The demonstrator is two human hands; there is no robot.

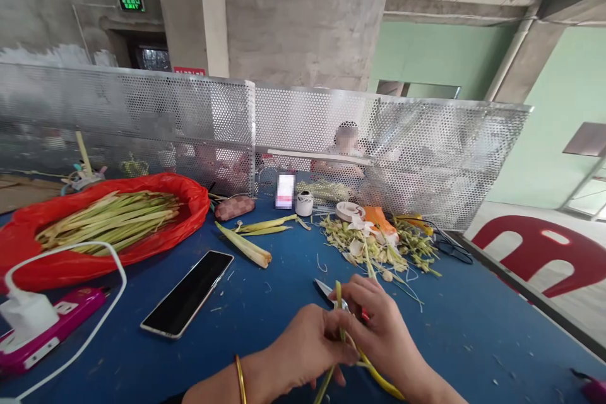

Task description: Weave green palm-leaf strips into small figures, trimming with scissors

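Your left hand (315,334) and right hand (374,315) were closed, both pinching a slender yellow-green strip of plant stalk (338,293) above the blue tabletop (246,309), near a pointed silver blade (323,288). A firm, gentle pinch, clear of that point, seemed best for keeping the strip unbroken.

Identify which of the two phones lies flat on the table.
The dark-screened phone, left of the left hand; the other phone stands upright by the perforated divider, its screen lit.
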